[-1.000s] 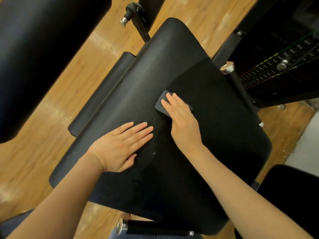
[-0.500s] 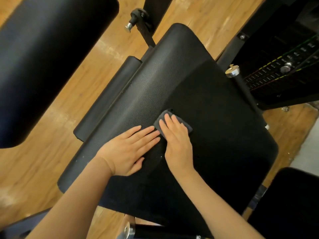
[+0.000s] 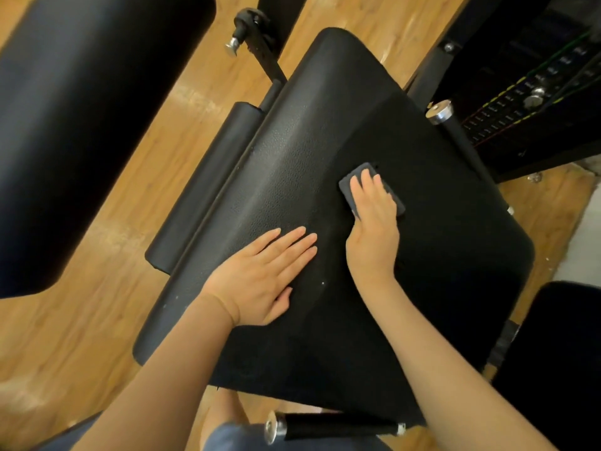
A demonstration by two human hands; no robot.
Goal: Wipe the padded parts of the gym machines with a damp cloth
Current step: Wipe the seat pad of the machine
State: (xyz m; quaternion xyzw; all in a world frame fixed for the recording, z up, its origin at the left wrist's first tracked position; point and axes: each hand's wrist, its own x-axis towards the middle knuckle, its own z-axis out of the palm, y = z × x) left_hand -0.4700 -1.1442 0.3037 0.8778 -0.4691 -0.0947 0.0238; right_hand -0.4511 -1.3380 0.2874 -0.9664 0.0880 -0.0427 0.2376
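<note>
A wide black padded seat (image 3: 325,131) of a gym machine fills the middle of the view. My right hand (image 3: 374,229) lies flat, fingers straight, pressing a small folded dark grey cloth (image 3: 349,187) onto the pad's middle right. My left hand (image 3: 263,275) rests flat on the pad beside it, fingers straight and together, touching no cloth. Most of the cloth is hidden under my right fingers.
A big black pad (image 3: 81,125) looms at the upper left. A narrow black roller pad (image 3: 208,183) runs along the seat's left edge. A chrome-capped handle (image 3: 439,112) and the weight stack (image 3: 520,99) stand at the right. Another handle (image 3: 331,428) lies below. The floor (image 3: 65,336) is wood.
My right hand has slid the cloth away from me and to the right across the pad, away from my left hand. My left hand has stayed flat in place.
</note>
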